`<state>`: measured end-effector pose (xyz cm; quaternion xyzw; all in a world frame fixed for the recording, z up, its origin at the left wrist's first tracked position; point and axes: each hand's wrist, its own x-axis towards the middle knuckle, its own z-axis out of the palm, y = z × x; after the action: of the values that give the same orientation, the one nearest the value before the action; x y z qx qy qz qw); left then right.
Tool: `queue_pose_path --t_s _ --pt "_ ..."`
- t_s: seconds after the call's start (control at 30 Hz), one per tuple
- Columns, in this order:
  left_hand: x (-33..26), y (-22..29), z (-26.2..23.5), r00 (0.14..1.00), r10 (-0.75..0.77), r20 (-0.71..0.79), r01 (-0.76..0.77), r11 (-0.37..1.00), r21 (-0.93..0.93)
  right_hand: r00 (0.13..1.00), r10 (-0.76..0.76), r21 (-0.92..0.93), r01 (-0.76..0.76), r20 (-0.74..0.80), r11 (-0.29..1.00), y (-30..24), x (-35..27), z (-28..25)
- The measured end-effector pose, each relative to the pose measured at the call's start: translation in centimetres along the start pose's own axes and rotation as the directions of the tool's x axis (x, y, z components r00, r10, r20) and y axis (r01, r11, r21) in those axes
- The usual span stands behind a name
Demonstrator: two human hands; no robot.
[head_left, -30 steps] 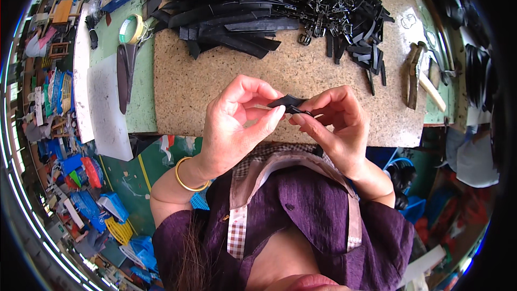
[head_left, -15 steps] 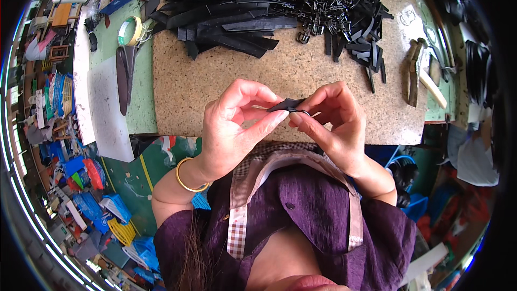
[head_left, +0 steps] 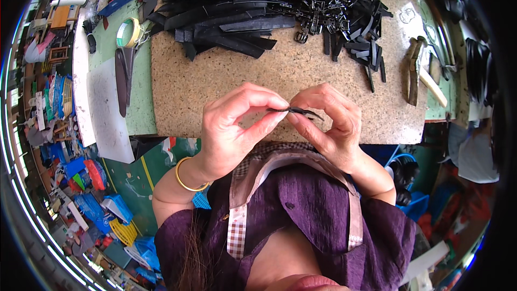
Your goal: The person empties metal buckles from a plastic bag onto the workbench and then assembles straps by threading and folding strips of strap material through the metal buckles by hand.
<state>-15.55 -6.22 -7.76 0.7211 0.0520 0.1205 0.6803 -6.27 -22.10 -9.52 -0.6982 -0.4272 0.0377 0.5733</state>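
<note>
A small black strap piece (head_left: pixel 293 110) is pinched between both my hands, just above the near edge of the speckled stone slab (head_left: pixel 226 81). My left hand (head_left: pixel 234 129) grips its left end with thumb and forefinger. My right hand (head_left: pixel 326 124) holds the right end, fingers curled round it. At the slab's far side lies a pile of long black straps (head_left: pixel 221 21), and to its right a heap of black buckles and short strap pieces (head_left: pixel 339 5).
A roll of tape (head_left: pixel 128 32) and dark scissors (head_left: pixel 125 73) lie on the green mat left of the slab, beside a white sheet (head_left: pixel 105 113). Pliers and a wooden-handled tool (head_left: pixel 423 73) rest at the right. Coloured clutter covers the floor at left.
Both hands have stayed in place on the black piece. The piece now looks flatter and thinner between the fingertips than a second ago.
</note>
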Motion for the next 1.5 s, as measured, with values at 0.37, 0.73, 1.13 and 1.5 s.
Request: queue_pose_path --t_s 0.37,0.73,1.13,1.5 --pt "0.6 -0.7 -0.6 0.924 0.329 0.194 -0.380 0.843 0.380 0.993 0.111 0.114 -0.105 -0.043 0.988 0.5 -1.1 1.1" --pt "2.3 -0.1 -3.4 0.863 -0.168 0.477 0.113 0.983 0.143 0.908 0.303 0.404 -0.404 0.290 0.821 -0.1 -0.7 -0.5" --pt "2.6 -0.2 -2.8 0.880 -0.168 0.445 0.034 0.955 0.294 0.901 0.296 0.032 -0.322 0.316 0.946 -0.3 -1.1 -1.9" --pt "3.8 1.7 -3.0 0.805 -0.320 0.499 0.135 0.919 0.371 0.915 -0.062 -0.167 0.139 0.399 0.976 -2.0 0.1 -2.0"
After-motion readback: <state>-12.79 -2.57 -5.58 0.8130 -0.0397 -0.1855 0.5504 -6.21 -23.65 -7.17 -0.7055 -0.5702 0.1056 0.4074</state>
